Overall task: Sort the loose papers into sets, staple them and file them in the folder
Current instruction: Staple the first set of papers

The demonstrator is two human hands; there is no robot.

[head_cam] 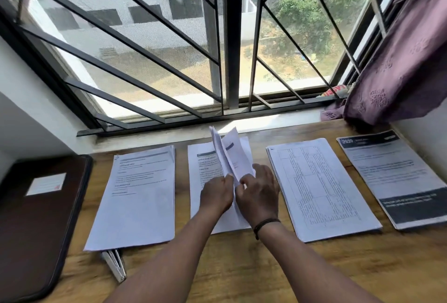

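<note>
I see both hands over the wooden surface (242,266), left hand (216,195) and right hand (258,195) each pinching a lifted sheaf of papers (228,155), four paper stacks below, dark folder (36,218) far left, possibly a stapler (116,265) under the leftmost stack (137,196).

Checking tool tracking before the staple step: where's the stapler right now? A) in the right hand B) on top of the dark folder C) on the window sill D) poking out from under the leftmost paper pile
D: the stapler lies on the wooden table, its far end tucked under the near edge of the leftmost paper pile; both hands are busy with sheets.
</note>
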